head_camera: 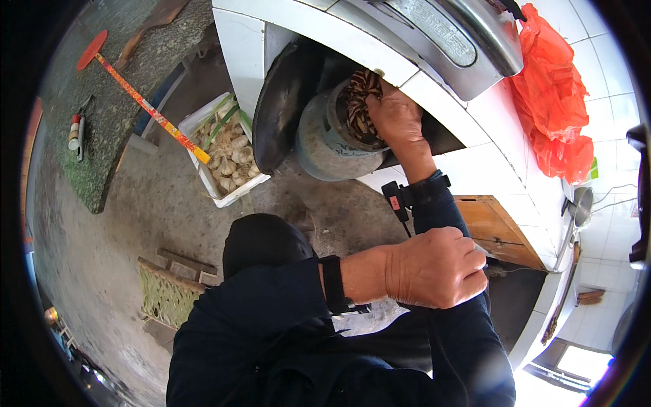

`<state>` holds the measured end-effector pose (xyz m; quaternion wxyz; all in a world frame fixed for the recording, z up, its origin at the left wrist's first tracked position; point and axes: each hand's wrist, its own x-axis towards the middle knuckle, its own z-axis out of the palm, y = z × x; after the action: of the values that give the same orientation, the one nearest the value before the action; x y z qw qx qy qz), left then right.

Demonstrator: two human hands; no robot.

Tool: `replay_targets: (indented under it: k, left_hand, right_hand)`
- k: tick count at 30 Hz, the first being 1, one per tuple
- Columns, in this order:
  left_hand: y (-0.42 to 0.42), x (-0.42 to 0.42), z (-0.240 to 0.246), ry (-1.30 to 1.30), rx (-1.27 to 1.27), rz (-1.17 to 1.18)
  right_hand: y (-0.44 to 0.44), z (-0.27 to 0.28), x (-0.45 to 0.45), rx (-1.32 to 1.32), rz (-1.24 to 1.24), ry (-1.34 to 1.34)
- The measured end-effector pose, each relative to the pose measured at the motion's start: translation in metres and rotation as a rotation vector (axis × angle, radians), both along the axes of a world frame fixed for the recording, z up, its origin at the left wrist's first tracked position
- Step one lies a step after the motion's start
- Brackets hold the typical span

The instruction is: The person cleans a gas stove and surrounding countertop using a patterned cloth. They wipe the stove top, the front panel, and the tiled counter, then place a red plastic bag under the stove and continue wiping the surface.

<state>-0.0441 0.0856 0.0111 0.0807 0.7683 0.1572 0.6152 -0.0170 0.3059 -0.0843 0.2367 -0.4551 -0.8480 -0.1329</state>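
My right hand reaches to the top of a worn, pale blue gas cylinder. Its fingers close on a brown-and-tan patterned bundle, perhaps cloth, within the cylinder's collar; the fingertips and the valve are hidden. My left hand is curled into a fist, back upward, across my right forearm. Its palm is out of sight, so whether it grips the sleeve does not show. Beside the cylinder leans a big dark round pan or lid, under the white-tiled counter.
A white foam box holds garlic bulbs. An orange fly swatter juts off a stone table. Behind my left side stands a woven stool. A metal gas stove and red plastic bags are on the counter.
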Motion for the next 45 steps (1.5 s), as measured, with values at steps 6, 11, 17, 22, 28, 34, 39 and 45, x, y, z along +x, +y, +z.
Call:
replay_targets:
  k: [6, 11, 17, 22, 28, 34, 39, 45]
  left_hand:
    - [-0.001, 0.002, 0.002, -0.01, -0.001, 0.002]
    - [0.002, 0.003, 0.002, -0.02, -0.007, -0.002]
    - [0.007, 0.001, 0.003, -0.064, -0.009, -0.015]
    - [0.007, 0.001, 0.005, -0.06, -0.035, -0.049]
    - [0.015, -0.005, 0.0, -0.043, -0.055, -0.005]
    - [0.019, -0.009, -0.003, -0.006, -0.039, 0.028]
    - [0.016, -0.011, -0.004, 0.034, -0.027, 0.011]
    - [0.01, -0.018, -0.005, 0.114, -0.015, 0.042]
  right_hand:
    - [-0.006, 0.002, -0.016, -0.063, 0.01, 0.106]
    - [-0.038, 0.027, -0.023, -0.22, 0.272, 0.211]
    - [-0.08, 0.056, -0.01, -0.054, 0.581, 0.061]
    - [-0.057, 0.05, -0.039, 0.023, 0.637, 0.046]
    - [0.001, 0.014, -0.053, -0.119, 0.233, 0.139]
    - [0.008, 0.011, -0.003, 0.25, 0.144, 0.081]
    - [-0.084, 0.027, 0.037, -0.201, 0.109, 0.449]
    - [-0.195, 0.065, 0.076, -0.572, 0.061, 0.288]
